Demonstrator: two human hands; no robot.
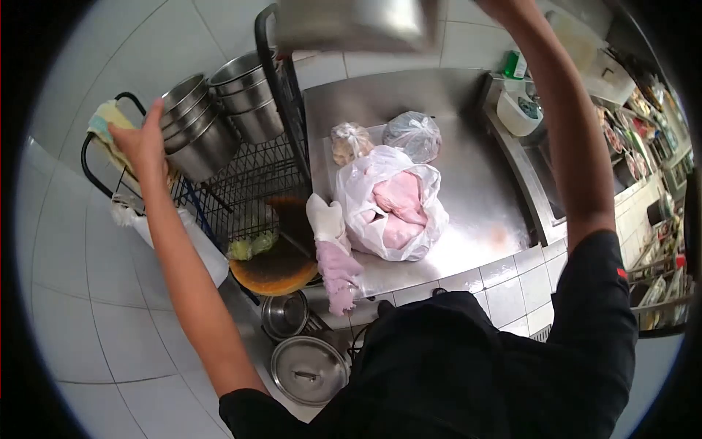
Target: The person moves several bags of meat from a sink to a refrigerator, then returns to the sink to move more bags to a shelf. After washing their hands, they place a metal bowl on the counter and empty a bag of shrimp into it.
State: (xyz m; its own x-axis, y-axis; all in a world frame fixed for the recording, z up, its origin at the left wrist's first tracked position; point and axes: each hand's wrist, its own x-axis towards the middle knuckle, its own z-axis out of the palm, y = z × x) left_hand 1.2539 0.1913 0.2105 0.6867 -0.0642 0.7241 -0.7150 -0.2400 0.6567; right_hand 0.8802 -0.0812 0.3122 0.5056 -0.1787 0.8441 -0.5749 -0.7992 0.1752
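My left hand (139, 145) is open, thumb and fingers apart, beside a stack of deep steel pots (199, 139) on a black wire rack. A yellowish cloth (110, 121) hangs over the rack's end, right behind that hand. A second stack of steel pots (252, 110) stands alongside. High at the top edge, a steel pot (355, 25), smeared by motion, is held up by my right hand (501, 6), whose fingers are cut off by the frame. Below it, an open white plastic bag (358, 183) of pink raw meat (401, 201) rests on the steel counter (482, 190).
Two tied plastic bags (413, 137) sit behind the meat. A white-and-pink cloth (333, 249) drapes over the counter's left edge. Under the rack's wire shelf (256, 172) is a round brown board (274, 274). A lidded pot (308, 369) stands low. To the right are a white tub (518, 110) and a green bottle (515, 64).
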